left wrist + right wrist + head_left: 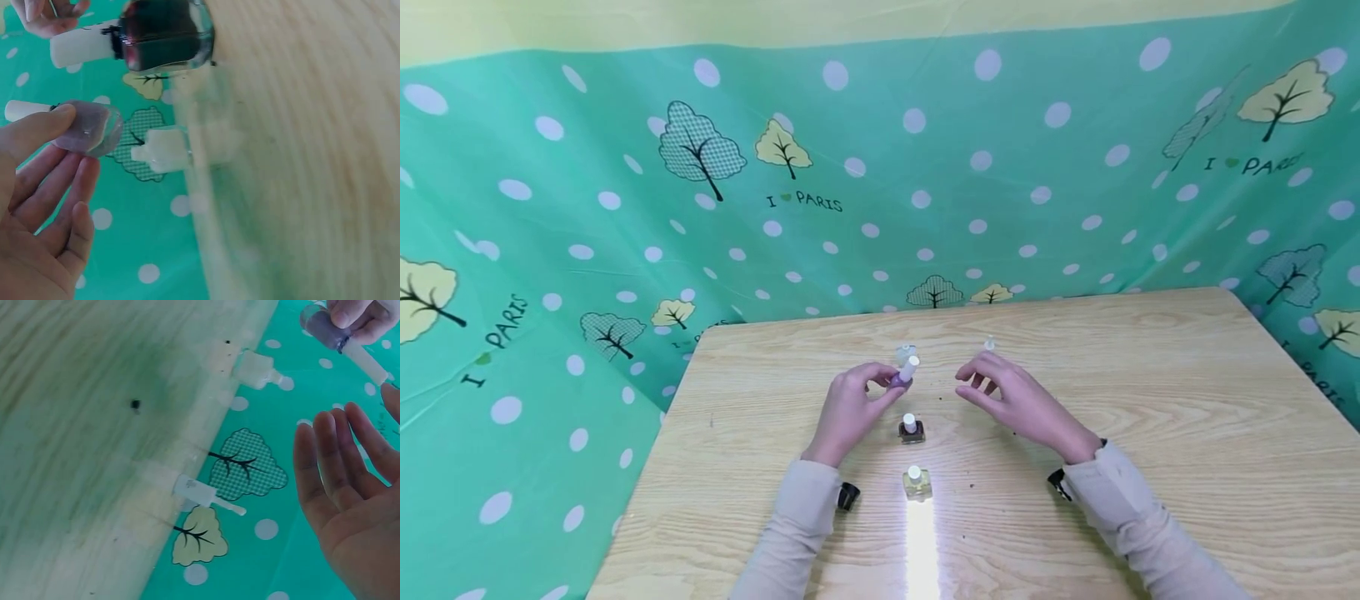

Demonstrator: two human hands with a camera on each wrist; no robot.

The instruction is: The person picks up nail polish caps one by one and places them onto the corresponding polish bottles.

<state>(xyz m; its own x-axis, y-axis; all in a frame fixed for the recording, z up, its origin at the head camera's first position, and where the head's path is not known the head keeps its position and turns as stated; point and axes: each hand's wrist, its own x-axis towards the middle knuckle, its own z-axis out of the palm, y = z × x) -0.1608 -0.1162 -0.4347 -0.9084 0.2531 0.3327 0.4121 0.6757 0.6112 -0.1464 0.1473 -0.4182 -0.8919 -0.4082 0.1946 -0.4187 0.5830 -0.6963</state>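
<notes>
My left hand (848,410) pinches a purple nail polish bottle (898,381) between thumb and fingers, its white cap tilted up to the right. In the left wrist view the thumb presses on the glass of this purple bottle (97,128). My right hand (1022,402) hovers to the right, fingers loosely bent and holding nothing. Just beyond it stands a small white piece (195,489) with a thin stem pointing up. A pale bottle (254,369) with a short bare neck stands behind the purple one.
A dark nail polish bottle (912,432) with a white cap stands nearer on the wooden table (760,367). Closer still is a yellowish bottle (917,485), beside a bright light reflection. Tiny dark specks dot the wood. A green dotted curtain (880,167) hangs behind the table.
</notes>
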